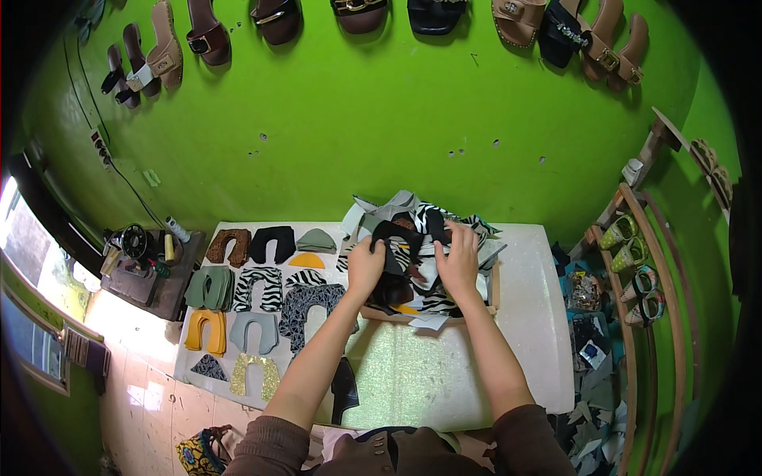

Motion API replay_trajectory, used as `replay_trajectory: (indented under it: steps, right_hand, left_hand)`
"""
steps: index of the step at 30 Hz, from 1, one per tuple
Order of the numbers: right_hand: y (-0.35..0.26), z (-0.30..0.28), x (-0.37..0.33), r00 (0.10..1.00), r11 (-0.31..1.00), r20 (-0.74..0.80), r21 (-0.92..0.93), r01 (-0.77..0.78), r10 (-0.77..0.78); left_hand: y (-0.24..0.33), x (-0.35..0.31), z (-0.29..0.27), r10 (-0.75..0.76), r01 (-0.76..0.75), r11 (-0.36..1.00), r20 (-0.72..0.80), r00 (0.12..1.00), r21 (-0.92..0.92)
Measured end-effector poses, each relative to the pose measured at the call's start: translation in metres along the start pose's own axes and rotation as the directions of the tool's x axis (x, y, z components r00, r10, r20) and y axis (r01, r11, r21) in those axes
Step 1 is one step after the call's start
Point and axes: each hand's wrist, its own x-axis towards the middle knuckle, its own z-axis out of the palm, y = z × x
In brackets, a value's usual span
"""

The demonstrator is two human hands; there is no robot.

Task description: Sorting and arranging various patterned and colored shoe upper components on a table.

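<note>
Both my hands are over a cardboard box [468, 309] heaped with cut scraps. My left hand [367, 268] is closed on a curved black material piece [397, 232] at the heap's left side. On the right, my right hand [459, 258] has its fingers bent around the edge of another black piece [436, 225]; part of its grip is hidden. Zebra-print scraps [438, 303], grey scraps [390, 205] and a yellow scrap [406, 309] show around them in the box.
Sorted U-shaped pieces lie in rows on the left of the white table [532, 333]: green [209, 287], zebra [258, 289], yellow [206, 332], gold [255, 376]. A sewing machine [136, 244] stands left; a wooden shoe rack [651, 317] and scrap heap [591, 428] are right.
</note>
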Motion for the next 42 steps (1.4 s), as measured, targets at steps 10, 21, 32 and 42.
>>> replay_trajectory:
  steps: [10,21,32,42]
  right_hand:
    - [-0.002,0.032,-0.018,0.786,0.609,0.56,0.536,-0.584,0.261]
    - [0.011,0.006,-0.007,0.652,0.416,0.72,0.531,-0.738,0.238]
    - [-0.03,-0.04,0.029,0.384,0.23,0.891,0.437,-0.869,-0.244]
    - [-0.013,-0.014,0.004,0.395,0.293,0.916,0.362,-0.885,0.061]
  left_hand:
    - [0.028,-0.025,0.009,0.419,-0.419,0.892,0.034,0.907,0.168]
    - [0.011,-0.026,-0.004,0.475,-0.474,0.876,0.015,0.88,0.092]
    - [-0.001,-0.015,-0.027,-0.053,0.578,0.32,0.596,0.802,-0.75]
    - [-0.017,-0.027,-0.032,-0.055,0.67,0.272,0.684,0.728,-0.691]
